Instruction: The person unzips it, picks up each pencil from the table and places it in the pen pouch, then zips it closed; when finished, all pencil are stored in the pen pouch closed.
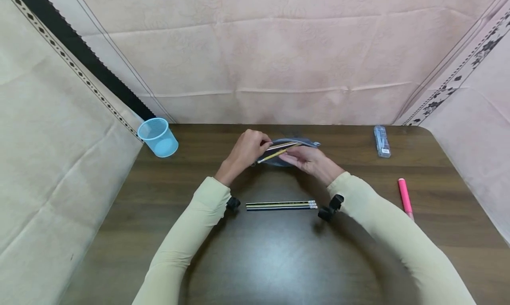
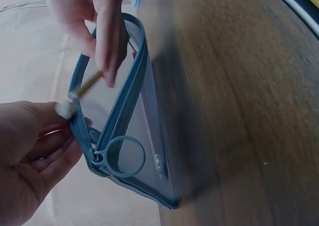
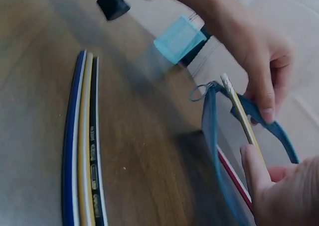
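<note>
A blue zippered pouch (image 1: pixel 279 162) with its mouth open lies near the table's back edge. My left hand (image 1: pixel 249 149) pinches the pouch's rim near the zipper end; a ring pull (image 2: pixel 130 156) hangs there in the left wrist view. Between thumb and fingers, my right hand (image 1: pixel 308 160) holds a yellow pencil (image 1: pixel 272 156) over the pouch mouth, its eraser end (image 3: pixel 225 78) beside the left fingers. At least one other pencil (image 2: pixel 154 131) shows inside the pouch. In front of the pouch, several striped pencils (image 1: pixel 280 206) lie side by side on the table.
A light blue cup (image 1: pixel 164 144) stands tilted in view at the back left. At the back right lies a blue packet (image 1: pixel 382 142), and a pink marker (image 1: pixel 404 195) lies nearer, beside my right sleeve (image 1: pixel 382 216). Cloth (image 1: pixel 259 57) hangs behind the table (image 1: pixel 279 260).
</note>
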A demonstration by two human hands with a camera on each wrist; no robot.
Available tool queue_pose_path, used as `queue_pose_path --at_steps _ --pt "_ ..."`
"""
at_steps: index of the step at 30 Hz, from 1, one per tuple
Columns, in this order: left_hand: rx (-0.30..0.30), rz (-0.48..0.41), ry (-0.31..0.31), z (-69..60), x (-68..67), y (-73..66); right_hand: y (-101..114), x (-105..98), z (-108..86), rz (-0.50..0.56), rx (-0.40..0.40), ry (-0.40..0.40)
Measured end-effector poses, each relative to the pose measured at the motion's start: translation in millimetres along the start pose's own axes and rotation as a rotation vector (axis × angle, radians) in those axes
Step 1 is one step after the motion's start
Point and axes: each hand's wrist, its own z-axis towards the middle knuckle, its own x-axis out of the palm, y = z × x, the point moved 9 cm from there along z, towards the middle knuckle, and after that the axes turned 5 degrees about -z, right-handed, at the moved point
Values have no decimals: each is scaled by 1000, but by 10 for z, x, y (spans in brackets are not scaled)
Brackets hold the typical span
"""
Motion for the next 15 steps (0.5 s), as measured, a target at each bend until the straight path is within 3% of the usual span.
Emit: queue_pose_path --at_steps 5,12,15 --pt "-3 9 5 -12 10 -7 33 59 140 -18 -58 -38" --pt "9 16 15 -18 36 -37 54 8 349 -39 -178 -194" --pt "4 20 19 -12 37 -34 44 5 362 -49 -205 -225"
